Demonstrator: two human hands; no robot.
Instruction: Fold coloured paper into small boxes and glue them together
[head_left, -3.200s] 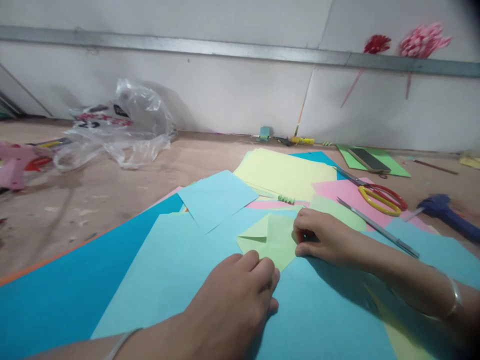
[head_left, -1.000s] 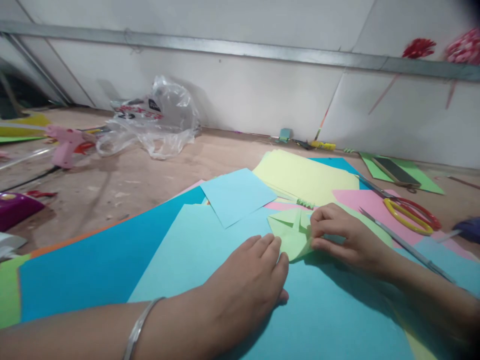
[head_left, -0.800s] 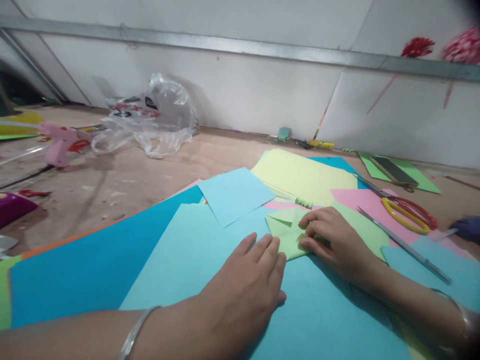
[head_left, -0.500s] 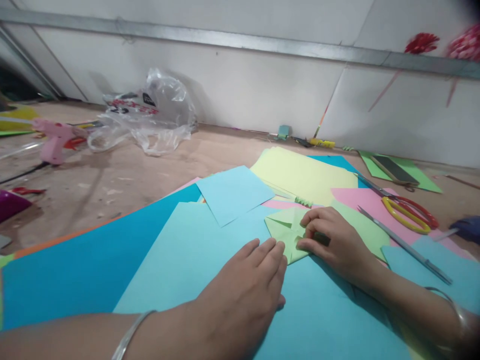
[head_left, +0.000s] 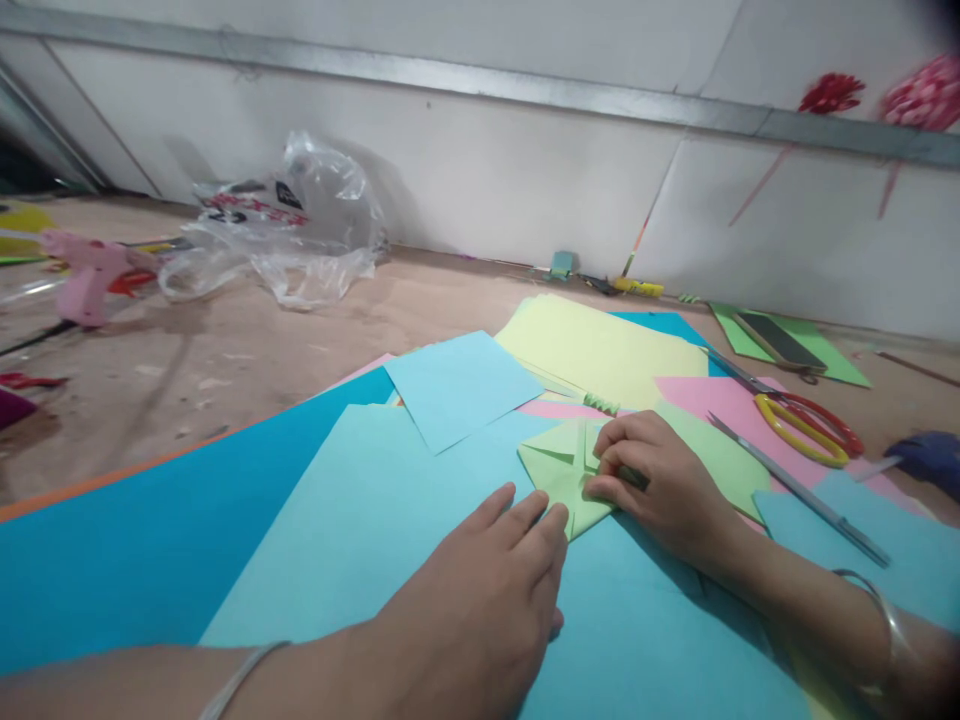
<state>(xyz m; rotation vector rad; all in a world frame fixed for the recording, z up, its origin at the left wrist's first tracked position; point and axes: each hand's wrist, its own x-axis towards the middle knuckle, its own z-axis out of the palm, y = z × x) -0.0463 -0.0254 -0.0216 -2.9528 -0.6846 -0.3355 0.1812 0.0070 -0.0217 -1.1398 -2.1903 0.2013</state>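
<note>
A folded piece of light green paper [head_left: 551, 465] lies on large light blue sheets [head_left: 405, 500], its creased flaps facing up. My right hand [head_left: 660, 485] pinches a flap of it near the middle, thumb and fingers bent together. Beside its near left edge my left hand [head_left: 487, 580] lies flat with fingers stretched out, the fingertips at the paper's edge. A light blue square of paper [head_left: 465, 385] rests just beyond my left hand.
Scissors with red and yellow handles [head_left: 806, 430] and tweezers [head_left: 802, 490] lie at the right. Pale yellow sheets [head_left: 607, 335] are stacked behind. A pink glue gun [head_left: 86, 275] and a clear plastic bag [head_left: 300, 230] stand at the left. A phone [head_left: 780, 340] lies on green paper.
More of the green paper's centre crease shows, as my right hand's fingers have shifted on the flap. My left fingertips have drawn slightly back. The whole view has moved a little.
</note>
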